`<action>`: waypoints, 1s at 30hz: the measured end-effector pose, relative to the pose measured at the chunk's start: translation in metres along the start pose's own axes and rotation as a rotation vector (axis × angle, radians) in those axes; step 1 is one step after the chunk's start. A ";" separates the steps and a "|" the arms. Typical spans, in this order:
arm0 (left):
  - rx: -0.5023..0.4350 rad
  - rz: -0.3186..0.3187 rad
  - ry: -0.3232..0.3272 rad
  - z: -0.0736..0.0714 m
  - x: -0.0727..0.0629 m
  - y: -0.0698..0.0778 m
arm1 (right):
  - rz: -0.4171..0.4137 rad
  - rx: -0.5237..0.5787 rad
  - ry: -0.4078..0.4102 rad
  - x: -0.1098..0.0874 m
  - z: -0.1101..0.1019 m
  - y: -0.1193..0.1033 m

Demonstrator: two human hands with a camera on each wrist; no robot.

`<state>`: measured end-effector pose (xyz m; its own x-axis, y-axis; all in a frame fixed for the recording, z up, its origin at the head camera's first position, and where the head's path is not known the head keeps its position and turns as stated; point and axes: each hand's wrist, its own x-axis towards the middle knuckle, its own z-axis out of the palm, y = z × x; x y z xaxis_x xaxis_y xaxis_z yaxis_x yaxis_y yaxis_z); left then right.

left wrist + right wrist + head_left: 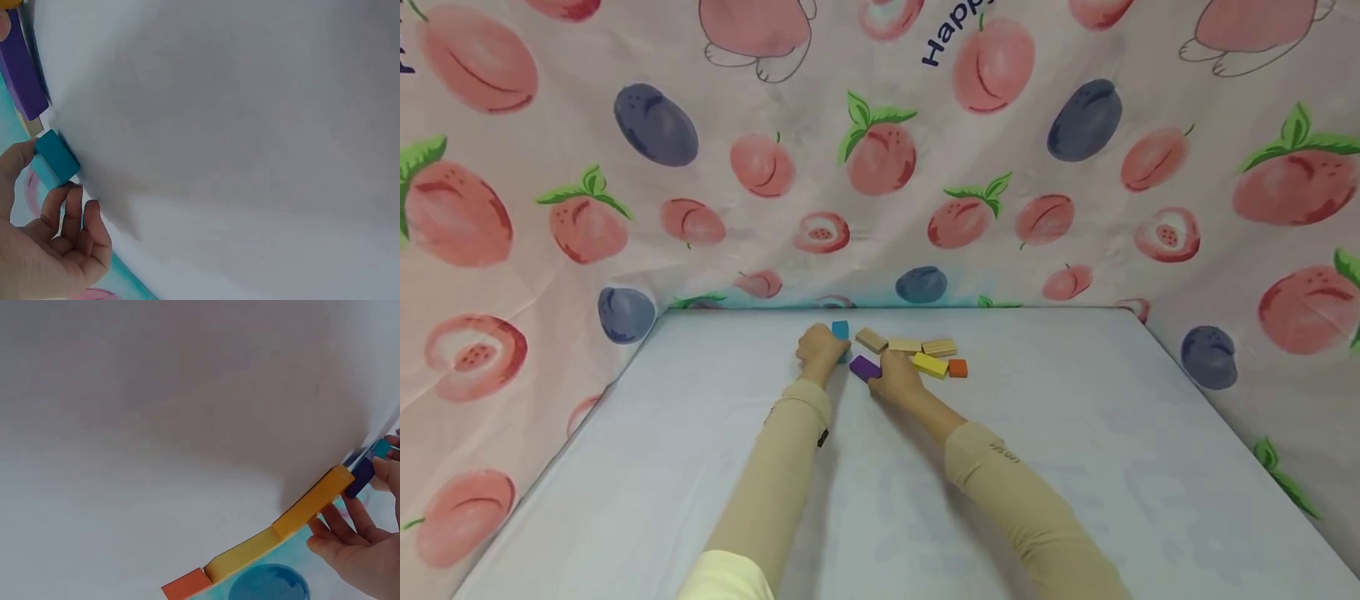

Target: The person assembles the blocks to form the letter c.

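My left hand (820, 352) pinches a blue block (840, 329) between thumb and fingers; the left wrist view shows this blue block (58, 159) at the thumb tip, the other fingers curled below. My right hand (897, 379) holds a purple block (865, 367) just right of the blue one. In the right wrist view, thumb and finger pinch the purple block (359, 479). An amber block (315, 500) lies beside the right fingers, mostly hidden in the head view. It adjoins a yellow block (931, 365), followed by an orange block (958, 368).
Behind the coloured blocks lie a plain wooden block (872, 339), a pale one (904, 344) and a ridged one (939, 347). All sit near the far edge of the white table (1075, 467). A fruit-printed cloth (880, 258) hangs around the back and sides.
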<state>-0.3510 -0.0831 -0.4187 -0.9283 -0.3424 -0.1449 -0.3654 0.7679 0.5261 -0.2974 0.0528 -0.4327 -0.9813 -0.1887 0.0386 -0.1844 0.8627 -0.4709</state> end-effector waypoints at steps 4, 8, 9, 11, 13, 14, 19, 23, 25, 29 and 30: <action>-0.059 0.069 0.050 0.014 0.032 -0.016 | -0.031 -0.010 -0.004 -0.002 -0.005 0.000; -0.050 0.145 0.131 0.043 0.084 -0.039 | -0.065 0.000 -0.007 -0.006 -0.010 -0.003; -0.053 0.132 0.114 0.043 0.088 -0.039 | -0.074 0.001 -0.008 -0.008 -0.012 -0.003; -0.054 0.105 0.055 0.029 0.078 -0.035 | -0.084 0.011 -0.012 -0.010 -0.014 -0.005; -0.055 0.114 0.016 0.006 0.051 -0.028 | -0.089 0.021 -0.017 -0.013 -0.017 -0.006; -0.051 0.106 -0.023 -0.007 0.036 -0.023 | -0.087 0.028 -0.022 -0.015 -0.018 -0.006; -0.037 0.185 -0.039 -0.030 0.000 -0.020 | -0.077 0.058 -0.053 -0.023 -0.023 -0.005; -0.075 0.243 -0.040 -0.034 -0.008 -0.025 | -0.095 0.085 -0.064 -0.032 -0.029 -0.005; -0.092 0.275 -0.053 -0.035 -0.008 -0.027 | -0.106 0.094 -0.066 -0.036 -0.032 -0.004; -0.142 0.308 -0.134 -0.041 -0.016 -0.029 | -0.174 0.058 -0.040 -0.047 -0.035 -0.002; -0.149 0.310 -0.151 -0.044 -0.019 -0.030 | -0.193 0.044 -0.036 -0.050 -0.036 -0.001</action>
<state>-0.3192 -0.1233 -0.3949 -0.9970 -0.0138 -0.0764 -0.0621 0.7317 0.6788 -0.2500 0.0782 -0.4027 -0.9252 -0.3659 0.1007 -0.3655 0.7875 -0.4962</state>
